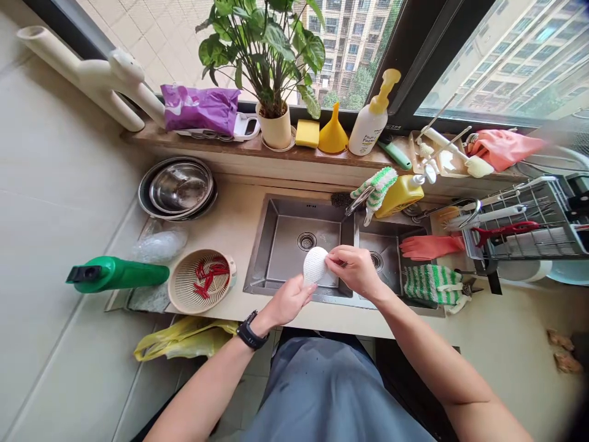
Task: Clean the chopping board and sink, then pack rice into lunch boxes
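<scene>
Over the front edge of the steel double sink (276, 245) both my hands hold a small white rounded thing with a dotted mesh surface (314, 264). My left hand (289, 299), with a black watch on the wrist, has its fingers closed on the thing's lower side. My right hand (356, 269) pinches its right edge with curled fingers. The left basin lies below the thing.
A beige colander (184, 298) with red chillies sits left of the sink, beside a green spray bottle (117, 274) and stacked steel bowls (177, 187). Right of the sink are a pink glove (430, 246), a green striped cloth (430, 283) and a dish rack (529, 227). The sill holds a potted plant (275, 126).
</scene>
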Demonstrator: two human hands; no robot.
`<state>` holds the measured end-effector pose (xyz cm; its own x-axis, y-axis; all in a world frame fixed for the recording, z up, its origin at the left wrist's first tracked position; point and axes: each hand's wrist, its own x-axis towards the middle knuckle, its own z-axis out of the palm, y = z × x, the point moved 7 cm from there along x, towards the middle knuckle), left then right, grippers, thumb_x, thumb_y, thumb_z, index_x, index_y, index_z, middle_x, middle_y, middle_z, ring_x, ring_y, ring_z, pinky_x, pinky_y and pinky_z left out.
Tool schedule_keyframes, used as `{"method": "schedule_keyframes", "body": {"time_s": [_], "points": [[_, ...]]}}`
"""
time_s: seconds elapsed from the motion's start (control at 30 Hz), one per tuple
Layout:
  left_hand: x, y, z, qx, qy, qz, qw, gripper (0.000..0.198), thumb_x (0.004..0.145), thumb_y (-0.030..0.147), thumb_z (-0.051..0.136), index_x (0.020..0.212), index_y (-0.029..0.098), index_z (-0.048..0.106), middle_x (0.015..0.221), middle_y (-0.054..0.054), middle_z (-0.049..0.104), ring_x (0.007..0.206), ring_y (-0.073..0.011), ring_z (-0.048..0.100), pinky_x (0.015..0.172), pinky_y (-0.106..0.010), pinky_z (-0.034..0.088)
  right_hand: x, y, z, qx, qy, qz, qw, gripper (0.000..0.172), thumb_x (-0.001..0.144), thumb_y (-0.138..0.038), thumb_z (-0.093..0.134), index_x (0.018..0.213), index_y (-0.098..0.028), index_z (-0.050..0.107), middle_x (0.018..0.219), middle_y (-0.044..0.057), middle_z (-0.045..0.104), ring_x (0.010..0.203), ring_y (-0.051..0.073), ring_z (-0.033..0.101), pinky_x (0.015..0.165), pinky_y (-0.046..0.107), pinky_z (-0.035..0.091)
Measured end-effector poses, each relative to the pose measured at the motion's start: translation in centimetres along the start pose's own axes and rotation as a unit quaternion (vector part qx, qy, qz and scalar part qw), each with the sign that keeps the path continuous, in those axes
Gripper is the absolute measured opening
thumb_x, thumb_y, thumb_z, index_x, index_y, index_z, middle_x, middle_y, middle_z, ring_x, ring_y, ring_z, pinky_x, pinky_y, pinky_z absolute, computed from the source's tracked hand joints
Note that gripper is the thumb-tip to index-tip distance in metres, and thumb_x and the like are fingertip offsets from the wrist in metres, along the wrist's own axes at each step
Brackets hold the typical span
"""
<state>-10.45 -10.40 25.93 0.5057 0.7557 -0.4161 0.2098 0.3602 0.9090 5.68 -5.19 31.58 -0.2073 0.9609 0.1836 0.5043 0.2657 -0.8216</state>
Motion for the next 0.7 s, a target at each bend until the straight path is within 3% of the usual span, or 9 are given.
{"method": "schedule_keyframes", "body": {"time_s": [0.27, 0.4, 0.53, 0.7], "points": [[0.6, -0.6, -0.2, -0.044, -0.025, -0.003, 0.999, 0.037, 0.093, 0.056, 0.055, 0.083, 0.022, 0.043, 0.058, 0.010, 0.040, 0.048, -0.0066, 0.031, 0.048, -0.022, 0.026, 0.6, 1.0, 0.4, -0.003, 0.021, 0.047, 0.999, 0.023, 0.082, -0.019, 0.060, 0.059, -0.021, 0.062, 0.065, 0.001, 0.069, 0.057, 0.012, 0.055, 0.056, 0.025, 0.042], [0.8, -0.9, -0.1, -0.070, -0.040, -0.020, 0.997, 0.040, 0.092, 0.059, 0.056, 0.084, 0.023, 0.043, 0.058, 0.010, 0.039, 0.047, -0.0063, 0.029, 0.046, -0.022, 0.025, 0.4, 2.1, 0.5, 0.058, 0.008, 0.121, 0.991, 0.013, 0.079, -0.022, 0.063, 0.067, -0.020, 0.068, 0.063, 0.000, 0.070, 0.055, 0.012, 0.058, 0.053, 0.023, 0.043], [0.9, -0.4, -0.3, -0.026, -0.026, -0.006, 0.999, 0.038, 0.095, 0.056, 0.054, 0.081, 0.022, 0.044, 0.059, 0.008, 0.043, 0.049, -0.0065, 0.034, 0.048, -0.022, 0.028, 0.3, 2.4, 0.4, 0.061, 0.007, 0.139, 0.988, 0.011, 0.078, -0.023, 0.065, 0.068, -0.020, 0.069, 0.062, -0.001, 0.069, 0.055, 0.012, 0.059, 0.054, 0.023, 0.044], [1.0, -0.6, 0.4, -0.089, -0.052, -0.027, 0.994, 0.039, 0.092, 0.058, 0.057, 0.087, 0.022, 0.044, 0.058, 0.011, 0.039, 0.046, -0.0057, 0.028, 0.044, -0.021, 0.024, 0.2, 3.1, 0.5, 0.117, -0.006, 0.172, 0.978, 0.009, 0.077, -0.024, 0.065, 0.069, -0.020, 0.067, 0.065, 0.001, 0.072, 0.058, 0.014, 0.065, 0.055, 0.024, 0.049]]}}
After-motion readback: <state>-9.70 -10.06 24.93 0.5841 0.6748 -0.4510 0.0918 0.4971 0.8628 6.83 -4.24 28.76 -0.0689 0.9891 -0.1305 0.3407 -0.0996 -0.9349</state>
